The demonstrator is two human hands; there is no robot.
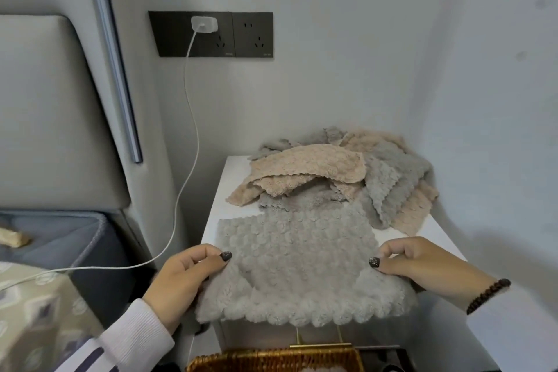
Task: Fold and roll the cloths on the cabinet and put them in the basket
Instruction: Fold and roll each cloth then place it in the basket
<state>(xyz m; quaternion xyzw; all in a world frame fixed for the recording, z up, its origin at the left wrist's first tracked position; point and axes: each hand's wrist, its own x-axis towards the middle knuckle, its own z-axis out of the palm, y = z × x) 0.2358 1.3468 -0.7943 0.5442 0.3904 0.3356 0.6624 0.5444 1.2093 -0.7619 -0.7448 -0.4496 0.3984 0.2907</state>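
While my left hand (184,278) and right hand (422,266) pinch the grey cloth (297,263), its near edge overhangs the cabinet (434,235). I judge a loose pinch could let it slide off.

A bedroom at home: padded headboard (51,106) and mattress (60,238) left of the white bedside cabinet (223,190), charger (204,24) plugged in above.

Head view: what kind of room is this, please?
Most likely a bedroom: a padded headboard and mattress on the left, a white bedside cabinet holding cloths, and a charger in the wall socket.
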